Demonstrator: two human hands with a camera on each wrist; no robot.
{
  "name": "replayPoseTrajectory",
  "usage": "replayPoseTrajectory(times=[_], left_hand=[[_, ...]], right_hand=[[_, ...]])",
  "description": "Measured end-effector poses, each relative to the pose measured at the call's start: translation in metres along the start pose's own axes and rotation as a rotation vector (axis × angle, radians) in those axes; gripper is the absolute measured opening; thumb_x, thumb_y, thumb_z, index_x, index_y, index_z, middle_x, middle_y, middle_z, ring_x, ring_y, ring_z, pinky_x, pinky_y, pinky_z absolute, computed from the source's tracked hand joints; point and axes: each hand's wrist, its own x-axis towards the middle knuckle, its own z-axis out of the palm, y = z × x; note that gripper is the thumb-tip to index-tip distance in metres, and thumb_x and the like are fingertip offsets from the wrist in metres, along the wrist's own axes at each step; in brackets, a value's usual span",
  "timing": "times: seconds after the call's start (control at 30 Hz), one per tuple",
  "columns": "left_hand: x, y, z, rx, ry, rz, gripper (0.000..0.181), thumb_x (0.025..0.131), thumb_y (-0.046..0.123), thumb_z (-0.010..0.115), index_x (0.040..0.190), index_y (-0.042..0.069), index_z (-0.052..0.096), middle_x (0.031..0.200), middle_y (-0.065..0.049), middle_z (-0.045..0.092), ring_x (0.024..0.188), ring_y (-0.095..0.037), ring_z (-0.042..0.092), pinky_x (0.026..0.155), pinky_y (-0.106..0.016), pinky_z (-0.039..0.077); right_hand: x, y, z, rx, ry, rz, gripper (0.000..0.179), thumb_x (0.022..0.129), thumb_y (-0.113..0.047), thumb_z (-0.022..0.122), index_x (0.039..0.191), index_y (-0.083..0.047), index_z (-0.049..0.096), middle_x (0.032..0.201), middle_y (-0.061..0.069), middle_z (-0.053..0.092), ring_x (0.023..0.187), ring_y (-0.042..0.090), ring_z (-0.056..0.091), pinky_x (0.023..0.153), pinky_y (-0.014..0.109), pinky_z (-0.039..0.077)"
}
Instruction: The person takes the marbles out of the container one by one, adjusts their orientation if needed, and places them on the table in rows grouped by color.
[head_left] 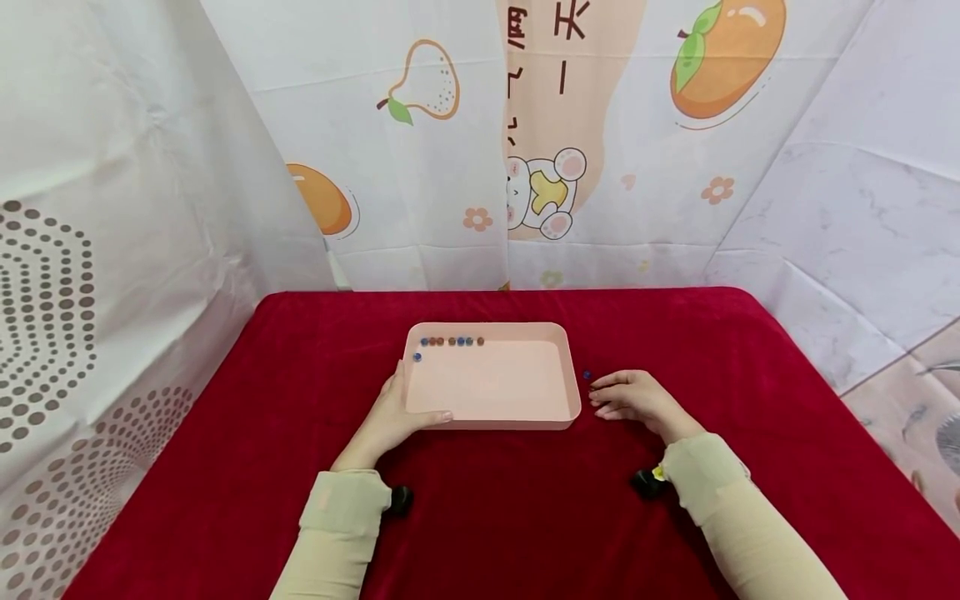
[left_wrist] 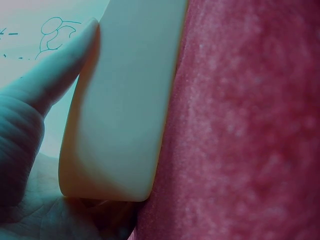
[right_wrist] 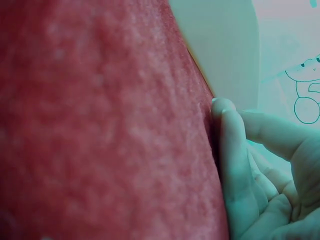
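A shallow pale pink tray (head_left: 487, 424) lies on the red cloth. My left hand (head_left: 393, 417) grips its near left corner, thumb along the front wall and fingers on the left side; the left wrist view shows the thumb (left_wrist: 65, 62) against the tray wall (left_wrist: 125, 100). Several small blue and brown beads (head_left: 461, 342) line the tray's far wall, with one blue bead (head_left: 417, 357) below the row's left end. My right hand (head_left: 633, 398) rests beside the tray's right wall, fingers loosely bent. Another blue bead (head_left: 587, 375) lies on the cloth just past its fingertips (right_wrist: 230, 117).
The red cloth (head_left: 517, 508) covers the table and surrounds the tray. A white printed curtain (head_left: 420, 183) hangs behind the table's far edge, with more sheeting (head_left: 112, 167) at the left. Dark wrist cameras (head_left: 401, 500) sit at both cuffs.
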Motion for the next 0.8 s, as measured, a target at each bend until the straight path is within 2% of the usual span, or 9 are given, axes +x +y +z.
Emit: replayPoseTrajectory(times=[0.2, 0.37, 0.63, 0.8], left_hand=[[0.000, 0.000, 0.000, -0.001, 0.008, 0.027, 0.118, 0.075, 0.041, 0.085, 0.161, 0.016, 0.008, 0.167, -0.014, 0.000, 0.153, -0.037, 0.006, 0.118, -0.064, 0.017], [0.000, 0.000, 0.000, 0.008, 0.004, 0.019, 0.119, 0.075, 0.041, 0.085, 0.161, 0.015, 0.007, 0.167, -0.014, 0.000, 0.153, -0.037, 0.006, 0.118, -0.064, 0.017], [0.000, 0.000, 0.000, 0.022, 0.004, 0.004, 0.123, 0.074, 0.044, 0.085, 0.161, 0.013, 0.003, 0.167, -0.015, 0.000, 0.153, -0.038, 0.007, 0.118, -0.063, 0.018], [0.000, 0.000, 0.000, 0.013, 0.003, 0.002, 0.123, 0.075, 0.043, 0.085, 0.161, 0.014, 0.003, 0.167, -0.015, 0.000, 0.153, -0.037, 0.007, 0.119, -0.063, 0.017]], right_hand=[[-0.003, -0.002, -0.003, 0.062, 0.021, -0.001, 0.043, 0.093, -0.001, 0.062, 0.129, 0.019, 0.050, 0.086, 0.001, 0.073, 0.067, 0.010, 0.070, 0.069, 0.025, 0.060], [-0.008, -0.008, -0.006, 0.075, 0.024, -0.020, 0.045, 0.094, -0.003, 0.062, 0.130, 0.020, 0.047, 0.084, -0.001, 0.073, 0.068, 0.008, 0.070, 0.070, 0.025, 0.060], [-0.012, -0.030, -0.006, 0.118, 0.034, -0.085, 0.045, 0.096, -0.007, 0.062, 0.131, 0.018, 0.048, 0.088, 0.000, 0.074, 0.074, 0.010, 0.072, 0.073, 0.024, 0.059], [-0.010, -0.047, -0.001, 0.132, 0.055, -0.124, 0.033, 0.097, -0.012, 0.063, 0.122, 0.009, 0.057, 0.086, 0.000, 0.073, 0.076, 0.011, 0.072, 0.076, 0.024, 0.059]])
